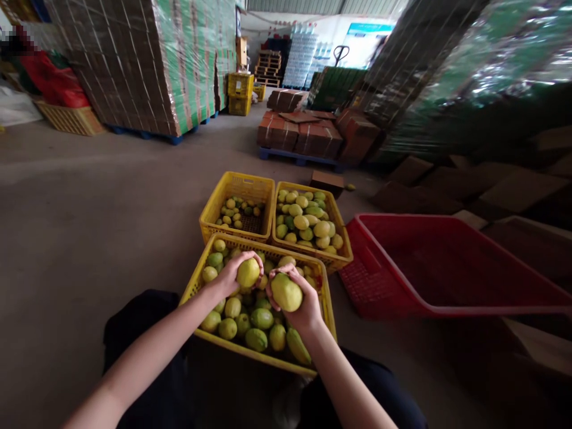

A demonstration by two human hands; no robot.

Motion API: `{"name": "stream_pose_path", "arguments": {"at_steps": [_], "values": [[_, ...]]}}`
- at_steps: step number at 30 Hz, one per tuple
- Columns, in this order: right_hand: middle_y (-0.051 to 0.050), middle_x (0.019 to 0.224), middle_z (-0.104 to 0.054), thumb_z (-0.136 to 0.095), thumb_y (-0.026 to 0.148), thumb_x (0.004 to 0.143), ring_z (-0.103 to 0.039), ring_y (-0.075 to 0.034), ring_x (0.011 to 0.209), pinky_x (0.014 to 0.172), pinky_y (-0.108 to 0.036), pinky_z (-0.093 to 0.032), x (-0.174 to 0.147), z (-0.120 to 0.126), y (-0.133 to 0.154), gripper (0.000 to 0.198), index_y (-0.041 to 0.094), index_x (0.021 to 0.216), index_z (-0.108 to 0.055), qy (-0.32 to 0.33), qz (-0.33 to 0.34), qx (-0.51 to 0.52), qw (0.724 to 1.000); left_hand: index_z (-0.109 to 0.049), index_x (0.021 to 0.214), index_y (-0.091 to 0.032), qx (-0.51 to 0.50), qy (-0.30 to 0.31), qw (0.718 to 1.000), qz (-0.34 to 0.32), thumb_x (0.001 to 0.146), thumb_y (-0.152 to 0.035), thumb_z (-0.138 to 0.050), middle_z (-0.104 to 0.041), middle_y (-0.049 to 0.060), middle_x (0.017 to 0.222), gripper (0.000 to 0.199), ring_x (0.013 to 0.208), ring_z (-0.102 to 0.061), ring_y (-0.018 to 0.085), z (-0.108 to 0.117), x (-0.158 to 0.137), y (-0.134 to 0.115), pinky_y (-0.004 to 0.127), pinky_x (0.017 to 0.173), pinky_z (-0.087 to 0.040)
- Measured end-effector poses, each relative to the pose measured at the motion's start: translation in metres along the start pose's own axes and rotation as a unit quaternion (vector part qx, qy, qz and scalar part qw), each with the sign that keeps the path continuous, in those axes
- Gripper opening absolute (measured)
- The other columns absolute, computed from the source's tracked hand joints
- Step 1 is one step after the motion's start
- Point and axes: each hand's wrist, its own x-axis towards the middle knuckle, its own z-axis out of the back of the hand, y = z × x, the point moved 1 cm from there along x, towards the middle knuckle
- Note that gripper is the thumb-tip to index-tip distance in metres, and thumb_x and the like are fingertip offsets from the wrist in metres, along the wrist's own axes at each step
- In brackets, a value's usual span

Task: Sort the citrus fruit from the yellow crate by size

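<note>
My left hand (236, 275) is closed round a yellow lemon (248, 273). In my right hand (308, 301) is a larger yellow-green lemon (286, 292). Both hands are over the near yellow crate (257, 356), which holds many green and yellow lemons (262, 319). Behind it on the left, a second yellow crate (236, 181) has a low layer of small lemons (230, 204). To the right of that one, a third yellow crate (313, 248) is well filled with mostly yellow lemons (300, 222).
A red plastic crate (378, 268) stands close on the right, with flattened cardboard (447, 182) beyond it. A small cardboard box (328, 182) lies behind the yellow crates. Farther back are bundled cartons (297, 134) on a blue pallet (295, 157) and tall wrapped stacks (120, 65).
</note>
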Motion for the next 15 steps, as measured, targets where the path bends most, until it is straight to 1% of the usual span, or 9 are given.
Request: {"name": "stream_pose_path", "arguments": {"at_steps": [3,6,8,10,12,15], "values": [[-0.004,0.077,-0.069,-0.066,0.026,0.073,-0.065,-0.019,0.055,0.031,-0.022,-0.043,0.001,-0.004,0.001,0.011,0.02,0.079,-0.059,0.014,0.007,0.007,1.0,-0.063,0.07,-0.014,-0.013,-0.019,1.0,0.019,0.078,-0.043,-0.063,-0.062,0.004,0.063,0.03,0.05,-0.059,0.015,0.003,-0.001,0.0,0.025,0.047,-0.046],[-0.004,0.076,-0.069,-0.067,0.026,0.072,-0.064,-0.019,0.054,0.031,-0.022,-0.042,0.0,-0.008,0.002,0.012,0.02,0.078,-0.059,0.022,0.011,-0.001,1.0,-0.062,0.069,-0.013,-0.028,-0.036,0.999,0.018,0.076,-0.041,-0.065,-0.062,0.004,0.062,0.028,0.049,-0.059,0.015,0.004,-0.001,-0.002,0.025,0.045,-0.046],[-0.005,0.076,-0.069,-0.068,0.025,0.071,-0.064,-0.019,0.053,0.031,-0.022,-0.042,-0.001,-0.01,0.003,0.012,0.019,0.077,-0.059,0.023,0.008,-0.006,1.0,-0.062,0.068,-0.013,-0.039,-0.05,0.998,0.016,0.076,-0.039,-0.063,-0.062,0.004,0.06,0.027,0.046,-0.059,0.015,0.005,0.0,-0.004,0.025,0.042,-0.044],[-0.004,0.075,-0.069,-0.067,0.025,0.071,-0.064,-0.019,0.054,0.031,-0.022,-0.042,0.0,-0.011,0.003,0.011,0.02,0.077,-0.059,0.016,0.003,-0.002,1.0,-0.061,0.067,-0.013,-0.058,-0.075,0.995,0.029,0.078,-0.037,-0.061,-0.062,0.004,0.06,0.026,0.045,-0.058,0.015,0.006,0.001,-0.005,0.025,0.041,-0.044],[-0.003,0.075,-0.069,-0.066,0.026,0.072,-0.065,-0.019,0.055,0.032,-0.022,-0.043,0.002,-0.011,0.002,0.012,0.02,0.079,-0.06,-0.013,-0.008,0.015,1.0,-0.061,0.069,-0.013,-0.087,-0.11,0.989,0.05,0.08,-0.034,-0.058,-0.062,0.004,0.06,0.024,0.045,-0.058,0.015,0.008,0.001,-0.006,0.024,0.041,-0.044],[-0.004,0.077,-0.071,-0.066,0.027,0.072,-0.067,-0.02,0.059,0.038,-0.024,-0.049,0.006,-0.011,0.001,0.016,0.019,0.085,-0.062,-0.103,-0.03,0.057,0.993,-0.062,0.076,-0.014,-0.133,-0.172,0.973,0.078,0.085,-0.035,-0.055,-0.063,0.004,0.064,0.024,0.049,-0.059,0.014,0.008,-0.001,-0.006,0.025,0.047,-0.048]]}}
